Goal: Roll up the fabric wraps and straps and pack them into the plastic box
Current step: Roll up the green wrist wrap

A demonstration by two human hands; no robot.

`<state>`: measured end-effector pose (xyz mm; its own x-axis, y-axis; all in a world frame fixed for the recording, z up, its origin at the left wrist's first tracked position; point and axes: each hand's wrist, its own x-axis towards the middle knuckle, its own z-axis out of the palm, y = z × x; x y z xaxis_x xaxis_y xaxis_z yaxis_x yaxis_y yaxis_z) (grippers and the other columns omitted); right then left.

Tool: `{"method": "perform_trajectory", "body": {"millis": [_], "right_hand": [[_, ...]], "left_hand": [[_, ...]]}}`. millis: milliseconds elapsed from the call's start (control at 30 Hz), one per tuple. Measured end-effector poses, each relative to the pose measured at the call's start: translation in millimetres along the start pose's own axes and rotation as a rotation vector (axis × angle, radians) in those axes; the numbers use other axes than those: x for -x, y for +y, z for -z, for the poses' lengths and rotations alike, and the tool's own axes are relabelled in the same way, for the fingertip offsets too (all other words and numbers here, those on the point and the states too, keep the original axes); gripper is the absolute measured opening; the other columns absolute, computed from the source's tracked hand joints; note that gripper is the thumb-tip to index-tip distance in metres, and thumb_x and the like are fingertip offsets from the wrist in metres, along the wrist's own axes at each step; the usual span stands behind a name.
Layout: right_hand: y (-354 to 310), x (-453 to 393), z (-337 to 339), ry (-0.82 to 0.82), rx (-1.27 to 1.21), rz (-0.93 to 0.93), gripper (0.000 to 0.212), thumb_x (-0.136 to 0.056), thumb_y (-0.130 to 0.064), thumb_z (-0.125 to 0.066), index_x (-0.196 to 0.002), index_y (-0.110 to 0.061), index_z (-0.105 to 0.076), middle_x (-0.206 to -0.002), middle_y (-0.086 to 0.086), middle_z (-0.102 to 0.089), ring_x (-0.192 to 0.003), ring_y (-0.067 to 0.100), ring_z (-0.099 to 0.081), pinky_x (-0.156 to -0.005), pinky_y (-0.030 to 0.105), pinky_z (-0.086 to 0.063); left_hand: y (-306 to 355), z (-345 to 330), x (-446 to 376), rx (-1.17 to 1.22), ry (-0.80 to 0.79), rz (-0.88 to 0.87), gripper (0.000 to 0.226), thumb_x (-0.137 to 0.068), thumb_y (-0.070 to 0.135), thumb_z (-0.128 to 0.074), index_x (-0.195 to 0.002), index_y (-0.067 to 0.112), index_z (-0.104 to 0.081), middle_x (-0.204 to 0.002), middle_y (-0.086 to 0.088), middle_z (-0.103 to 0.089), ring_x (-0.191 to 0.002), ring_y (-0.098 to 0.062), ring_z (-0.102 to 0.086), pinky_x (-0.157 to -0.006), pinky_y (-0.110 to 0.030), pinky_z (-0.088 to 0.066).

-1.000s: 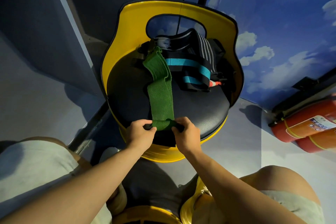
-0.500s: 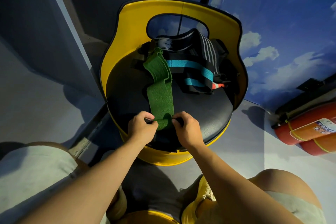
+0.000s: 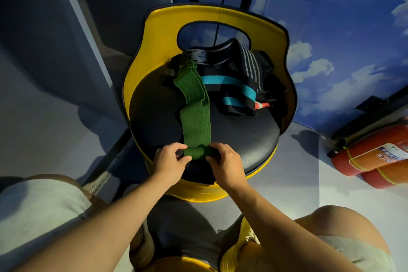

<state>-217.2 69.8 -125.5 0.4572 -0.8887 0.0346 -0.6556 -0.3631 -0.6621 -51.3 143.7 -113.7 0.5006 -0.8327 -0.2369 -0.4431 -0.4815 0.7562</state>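
A long green fabric wrap (image 3: 195, 120) lies stretched toward me across the black seat (image 3: 242, 137) of a yellow chair. Its near end is wound into a small roll (image 3: 195, 153). My left hand (image 3: 169, 160) pinches the roll's left end, and my right hand (image 3: 225, 162) pinches its right end. Behind the wrap, a pile of black straps with teal bands (image 3: 231, 87) and a grey-striped wrap (image 3: 250, 63) rests against the chair back. No plastic box is in view.
The yellow chair back (image 3: 154, 46) curves round the seat's far side. Two red fire extinguishers (image 3: 373, 157) lie on the floor at the right. A grey wall panel (image 3: 44, 51) stands at the left. My knees flank the chair below.
The roll at the green wrap's near end has grown thicker as both hands turned it. The flat stretch of wrap has shortened a little.
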Motion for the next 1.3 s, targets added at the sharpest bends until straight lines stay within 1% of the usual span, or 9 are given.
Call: {"method": "perform_trajectory", "body": {"millis": [267,367,533,667,767,900,1133,1200,1300], "right_hand": [[-1,-18,-6,-0.005,-0.002,-0.063,0.025,-0.099,-0.029,-0.060,-0.115,-0.009,-0.062,-0.107,0.010,-0.067,-0.098,0.028,-0.062,-0.079,0.032,-0.047],[-4,-30,-9,0.028,-0.011,-0.131,0.029,-0.100,-0.033,-0.059,-0.115,-0.009,-0.066,-0.108,0.011,-0.064,-0.102,0.029,-0.059,-0.077,0.026,-0.037],[-7,-41,-10,0.193,0.075,-0.046,0.017,-0.093,-0.031,-0.068,-0.095,-0.014,-0.068,-0.093,0.004,-0.065,-0.091,0.027,-0.056,-0.075,0.038,-0.044],[-7,-33,-7,0.101,0.014,-0.058,0.019,-0.098,-0.029,-0.061,-0.102,-0.012,-0.068,-0.096,0.005,-0.070,-0.092,0.026,-0.063,-0.073,0.032,-0.043],[-5,-25,-3,0.000,-0.012,-0.062,0.029,-0.093,-0.025,-0.063,-0.119,-0.013,-0.065,-0.113,0.004,-0.071,-0.108,0.023,-0.063,-0.087,0.029,-0.046],[-7,-20,8,-0.105,-0.024,-0.064,0.044,-0.089,-0.016,-0.067,-0.132,-0.011,-0.061,-0.127,0.006,-0.066,-0.120,0.023,-0.059,-0.100,0.027,-0.044],[-9,-6,8,-0.162,0.053,-0.033,0.041,-0.097,-0.022,-0.061,-0.136,-0.011,-0.061,-0.116,0.010,-0.063,-0.110,0.027,-0.059,-0.090,0.025,-0.041],[-10,-5,6,-0.162,0.063,-0.030,0.033,-0.101,-0.025,-0.054,-0.129,-0.009,-0.064,-0.106,0.012,-0.062,-0.102,0.029,-0.059,-0.086,0.028,-0.041],[-12,-10,1,-0.134,0.065,-0.062,0.032,-0.105,-0.029,-0.048,-0.103,-0.004,-0.069,-0.092,0.015,-0.061,-0.091,0.034,-0.058,-0.079,0.038,-0.043]], "left_hand": [[8,0,-17,0.028,0.070,0.053,0.030,-0.095,0.028,-0.070,-0.122,0.014,-0.072,-0.126,-0.008,-0.066,-0.117,-0.026,-0.060,-0.094,-0.029,-0.045],[13,-3,-27,0.090,0.161,0.105,0.022,-0.091,0.031,-0.073,-0.108,0.017,-0.076,-0.111,-0.004,-0.072,-0.101,-0.022,-0.063,-0.086,-0.030,-0.050],[15,-7,-38,0.090,0.224,0.072,0.014,-0.089,0.030,-0.075,-0.091,0.018,-0.069,-0.087,0.003,-0.068,-0.086,-0.021,-0.064,-0.071,-0.028,-0.045],[9,-4,-35,0.016,0.191,0.014,0.019,-0.092,0.041,-0.069,-0.087,0.023,-0.067,-0.083,0.009,-0.065,-0.086,-0.020,-0.062,-0.067,-0.029,-0.043],[4,2,-29,0.007,0.090,0.027,0.022,-0.086,0.046,-0.073,-0.094,0.026,-0.068,-0.093,0.008,-0.067,-0.093,-0.019,-0.062,-0.078,-0.036,-0.053],[1,6,-17,0.019,-0.031,0.033,0.042,-0.085,0.026,-0.079,-0.124,0.024,-0.065,-0.118,0.000,-0.063,-0.105,-0.019,-0.062,-0.093,-0.038,-0.054],[-3,13,-11,-0.080,-0.049,0.059,0.042,-0.096,0.033,-0.067,-0.134,0.018,-0.063,-0.133,-0.005,-0.064,-0.119,-0.025,-0.060,-0.098,-0.035,-0.048],[-1,14,-11,-0.115,-0.060,0.081,0.040,-0.098,0.040,-0.063,-0.131,0.017,-0.066,-0.126,-0.005,-0.069,-0.117,-0.026,-0.062,-0.095,-0.033,-0.048],[0,12,-15,-0.145,-0.032,0.090,0.037,-0.098,0.049,-0.056,-0.102,0.018,-0.075,-0.085,-0.005,-0.072,-0.093,-0.029,-0.066,-0.078,-0.035,-0.052]]}}
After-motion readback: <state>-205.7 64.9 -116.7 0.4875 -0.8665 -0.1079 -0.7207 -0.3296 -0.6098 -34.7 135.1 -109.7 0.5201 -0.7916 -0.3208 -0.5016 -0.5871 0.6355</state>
